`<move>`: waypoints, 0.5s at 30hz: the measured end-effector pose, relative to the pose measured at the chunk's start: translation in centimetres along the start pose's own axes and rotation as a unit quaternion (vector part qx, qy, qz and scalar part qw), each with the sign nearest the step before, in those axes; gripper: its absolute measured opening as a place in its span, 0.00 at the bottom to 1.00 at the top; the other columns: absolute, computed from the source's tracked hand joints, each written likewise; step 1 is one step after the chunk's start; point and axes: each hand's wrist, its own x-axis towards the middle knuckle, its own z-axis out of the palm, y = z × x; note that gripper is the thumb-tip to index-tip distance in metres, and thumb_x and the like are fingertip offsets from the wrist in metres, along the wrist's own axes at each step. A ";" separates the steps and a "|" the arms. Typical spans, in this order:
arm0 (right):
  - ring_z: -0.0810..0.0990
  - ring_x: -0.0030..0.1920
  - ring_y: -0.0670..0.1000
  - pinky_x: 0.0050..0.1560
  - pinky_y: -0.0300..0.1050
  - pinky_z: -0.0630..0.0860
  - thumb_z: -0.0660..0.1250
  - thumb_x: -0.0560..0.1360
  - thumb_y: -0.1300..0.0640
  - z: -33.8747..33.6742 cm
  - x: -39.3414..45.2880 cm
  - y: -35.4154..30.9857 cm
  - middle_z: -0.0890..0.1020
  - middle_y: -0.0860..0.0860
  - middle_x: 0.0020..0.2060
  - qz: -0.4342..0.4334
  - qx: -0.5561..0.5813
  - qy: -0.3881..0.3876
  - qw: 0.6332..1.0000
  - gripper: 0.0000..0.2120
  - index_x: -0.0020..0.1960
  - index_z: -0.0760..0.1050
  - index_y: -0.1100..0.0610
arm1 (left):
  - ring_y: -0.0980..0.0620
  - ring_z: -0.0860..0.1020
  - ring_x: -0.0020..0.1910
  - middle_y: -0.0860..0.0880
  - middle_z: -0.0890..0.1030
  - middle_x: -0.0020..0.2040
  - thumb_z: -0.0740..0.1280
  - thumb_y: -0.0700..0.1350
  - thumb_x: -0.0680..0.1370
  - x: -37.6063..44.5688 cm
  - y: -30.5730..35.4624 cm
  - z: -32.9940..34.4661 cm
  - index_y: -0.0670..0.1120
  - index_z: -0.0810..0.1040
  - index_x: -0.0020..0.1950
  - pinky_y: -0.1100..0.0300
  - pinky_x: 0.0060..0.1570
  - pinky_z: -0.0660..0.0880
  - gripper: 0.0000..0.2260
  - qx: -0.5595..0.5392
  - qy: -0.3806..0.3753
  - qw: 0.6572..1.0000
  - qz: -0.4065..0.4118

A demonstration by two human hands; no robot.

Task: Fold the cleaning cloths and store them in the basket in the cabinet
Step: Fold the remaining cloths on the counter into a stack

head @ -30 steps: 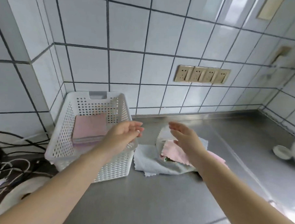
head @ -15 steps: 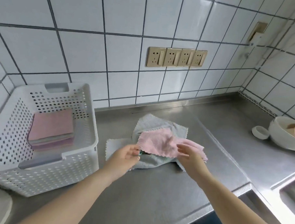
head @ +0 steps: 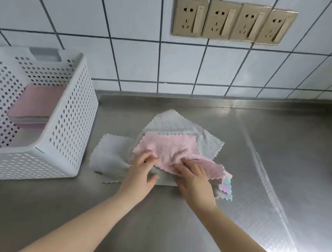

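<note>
- Left hand [head: 143, 171] on the near-left edge of the fluffy pink microfibre cloth [head: 166, 148], fingers bent onto the fabric. Looks like a pinch, but whether the thumb is under the edge: cannot tell.
- Right hand [head: 195, 179] gripping a bunched ridge of the same pink cloth near its middle, fingers curled into the fabric.
- Pink cloth sits on top of a loose pile on the brushed steel counter [head: 273, 168]: pale grey scallop-edged cloths [head: 173, 120] under and behind it, lilac and mint cloth corners [head: 226, 186] poking out at the near-right.
- White perforated plastic basket [head: 66, 121] on the counter, well left of the pile, not yet in any cabinet. Neat stack of folded pink and pastel cloths [head: 34, 105] inside it.
- Judgement: mid-task, picking the next cloth to fold.
- Risks:
  - Plush layers cling, so lifting pink may drag a grey or lilac one along and scatter the pile.
  - Right hand's grab is mid-cloth, not at a corner, so the cloth likely comes up crumpled and the fold goes skewed unless regripped.
  - Near-right corners lie toward the front of the counter; a tug that way could slide them off.
</note>
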 end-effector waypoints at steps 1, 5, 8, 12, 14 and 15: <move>0.74 0.61 0.59 0.54 0.50 0.76 0.71 0.70 0.59 0.1 0.5 0.5 0.75 0.52 0.64 -0.008 -0.001 0.003 1.000 0.21 0.62 0.76 0.51 | 0.57 0.63 0.67 0.51 0.67 0.69 0.71 0.39 0.72 0.3 0.2 0.3 0.47 0.75 0.65 0.60 0.65 0.65 0.21 0.002 0.012 1.000 -0.001; 0.76 0.57 0.59 0.48 0.50 0.78 0.72 0.69 0.59 0.5 2.2 1.9 0.76 0.51 0.63 -0.037 0.003 0.008 0.999 0.24 0.64 0.75 0.50 | 0.63 0.60 0.65 0.54 0.66 0.68 0.69 0.39 0.74 2.1 0.7 1.7 0.49 0.75 0.64 0.77 0.61 0.53 0.19 -0.009 0.033 0.999 -0.041; 0.76 0.58 0.59 0.48 0.50 0.78 0.71 0.70 0.59 0.6 3.7 2.4 0.76 0.51 0.63 -0.046 0.014 0.024 0.999 0.23 0.64 0.75 0.50 | 0.53 0.66 0.66 0.52 0.70 0.65 0.69 0.40 0.74 3.7 0.5 2.3 0.48 0.77 0.62 0.66 0.65 0.59 0.16 -0.031 0.058 0.995 -0.072; 0.75 0.59 0.59 0.46 0.50 0.79 0.70 0.71 0.58 1.3 6.1 3.7 0.76 0.51 0.62 -0.063 0.017 0.047 0.997 0.21 0.64 0.75 0.50 | 0.54 0.70 0.62 0.55 0.72 0.58 0.69 0.37 0.73 6.0 -0.2 3.2 0.46 0.81 0.54 0.53 0.64 0.68 0.11 -0.051 0.104 0.991 -0.066; 0.76 0.59 0.58 0.43 0.49 0.79 0.70 0.71 0.57 1.4 6.8 4.0 0.77 0.51 0.62 -0.070 0.008 0.058 0.996 0.21 0.63 0.75 0.50 | 0.55 0.70 0.63 0.55 0.72 0.57 0.68 0.36 0.74 6.8 -0.3 3.2 0.46 0.81 0.52 0.56 0.64 0.67 0.10 -0.055 0.110 0.990 -0.063; 0.76 0.58 0.58 0.42 0.49 0.79 0.70 0.71 0.57 1.6 7.1 4.1 0.77 0.50 0.61 -0.075 0.004 0.065 0.995 0.20 0.63 0.76 0.50 | 0.55 0.70 0.63 0.55 0.72 0.57 0.67 0.36 0.74 7.2 -0.4 3.2 0.47 0.81 0.51 0.59 0.64 0.66 0.09 -0.058 0.110 0.990 -0.060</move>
